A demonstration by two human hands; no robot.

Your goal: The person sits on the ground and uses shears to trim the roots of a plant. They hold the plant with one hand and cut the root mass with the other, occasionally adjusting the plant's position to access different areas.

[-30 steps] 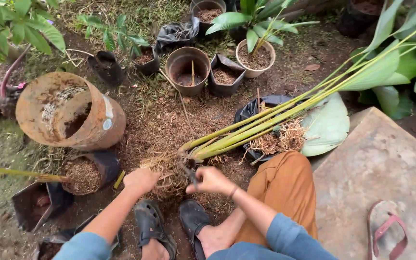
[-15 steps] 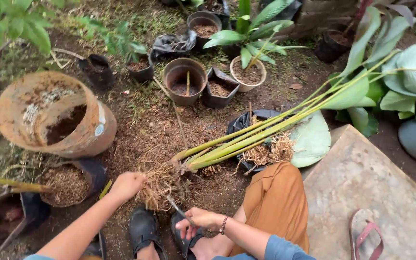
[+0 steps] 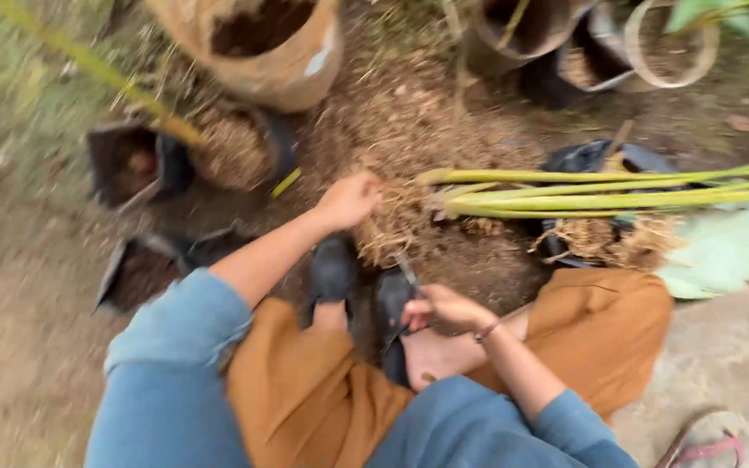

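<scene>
Now gripping the root ball [image 3: 392, 221] with the left hand [image 3: 348, 199], fingers closed into the tangled brown fibres at its left edge

Holding a small dark tool [image 3: 407, 276] in the right hand [image 3: 444, 308], fingers curled shut round the handle, tip angling up toward the roots; too blurred to tell knife from shears

Sitting lower than half a second ago: right hand pulled back off the root mass and down over the black shoes [image 3: 366, 286], tool tip no longer buried in the fibres, so probably pausing between cuts rather than cutting

Also tilting the view down hard versus a second ago, knees and blue sleeves now filling the bottom, most pots pushed out of the top edge; heavy motion blur

Lying flat on the soil, plant [image 3: 600, 195] with long axis running nearly left to right: roots pointing left toward the left hand, green stalks pointing right and running out past the right edge; steeper, rising to upper right, a second ago

Resting behind the stalks, black grow bag [image 3: 591, 160] and a second root clump [image 3: 617, 238], pale green leaf [image 3: 721, 251] beyond it

Standing further out, big brown clay pot [image 3: 257, 48] tipped at top, soil-filled black bags [image 3: 132, 165] at left, stone slab [image 3: 721, 355] and pink sandal [image 3: 704, 442] at right
</scene>
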